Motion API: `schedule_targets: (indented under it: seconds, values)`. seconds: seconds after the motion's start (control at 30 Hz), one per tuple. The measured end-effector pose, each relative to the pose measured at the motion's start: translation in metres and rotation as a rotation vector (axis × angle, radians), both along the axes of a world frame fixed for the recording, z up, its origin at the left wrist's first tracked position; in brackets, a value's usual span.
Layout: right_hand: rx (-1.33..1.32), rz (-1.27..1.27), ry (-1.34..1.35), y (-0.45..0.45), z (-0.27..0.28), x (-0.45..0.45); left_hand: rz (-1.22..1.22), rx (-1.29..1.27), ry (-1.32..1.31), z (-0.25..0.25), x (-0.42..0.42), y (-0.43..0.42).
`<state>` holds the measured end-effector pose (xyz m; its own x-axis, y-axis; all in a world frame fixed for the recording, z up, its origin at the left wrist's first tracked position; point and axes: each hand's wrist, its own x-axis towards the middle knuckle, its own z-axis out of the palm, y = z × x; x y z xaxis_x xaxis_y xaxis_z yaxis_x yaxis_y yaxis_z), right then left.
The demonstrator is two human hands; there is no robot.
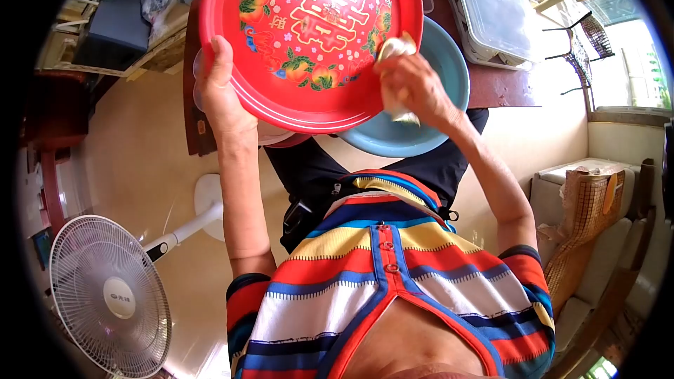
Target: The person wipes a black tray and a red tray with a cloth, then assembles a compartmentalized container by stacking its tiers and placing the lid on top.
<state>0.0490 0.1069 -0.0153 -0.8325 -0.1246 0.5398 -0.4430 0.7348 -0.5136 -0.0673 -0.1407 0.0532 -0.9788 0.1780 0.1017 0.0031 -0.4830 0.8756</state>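
A round red tray [316, 105] with a peach-and-leaf pattern is held up, its face towards me. My left hand [226, 95] grips its left edge, thumb over the rim. Against the tray's lower right rim, my right hand [414, 88] is closed on a pale cloth [399, 114], part of which hangs below the fingers. Behind and below the tray is a blue basin [449, 63], partly hidden by the tray and my right hand.
A dark red table [502, 88] bears a clear lidded plastic box [495, 10] at the right. A white fan [112, 298] stands at the lower left. A cushioned seat [604, 260] is at the right, and a dark box [116, 28] at the upper left.
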Motion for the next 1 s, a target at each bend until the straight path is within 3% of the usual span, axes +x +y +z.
schedule_targets:
  seconds: [0.13,0.2,0.3,0.33,0.4,0.47,0.6,0.77,0.87,1.0]
  values:
    - [-0.099,-0.391,0.136,0.0,0.001,-0.015,-0.074,0.004,-0.041,0.002,0.015,0.013]
    - [-0.122,-0.212,0.045,-0.02,0.017,-0.006,-0.051,0.019,-0.119,-0.001,0.019,0.02]
    - [-0.231,0.185,-0.06,-0.061,0.017,-0.008,-0.206,0.129,-0.154,-0.014,0.018,0.028]
    - [-0.039,0.356,0.14,-0.064,0.021,-0.021,-0.206,0.138,-0.178,-0.022,0.017,0.033]
    - [0.163,0.335,0.102,-0.075,0.034,-0.027,-0.246,0.058,-0.233,-0.029,0.024,0.033]
    - [0.141,0.372,0.167,-0.066,0.036,-0.045,-0.301,0.1,-0.286,-0.034,0.025,0.032]
    - [0.259,0.054,0.263,-0.027,0.043,-0.071,-0.191,0.043,-0.228,-0.018,0.035,0.032]
    - [0.179,-0.288,0.09,0.034,0.01,-0.059,-0.22,0.055,-0.206,-0.025,0.026,0.019]
    - [0.169,-0.37,-0.001,0.027,-0.005,-0.026,-0.151,0.034,-0.208,-0.02,0.022,0.017]
    - [0.049,-0.229,-0.071,-0.032,0.01,0.004,-0.113,0.037,-0.19,-0.019,0.021,0.023]
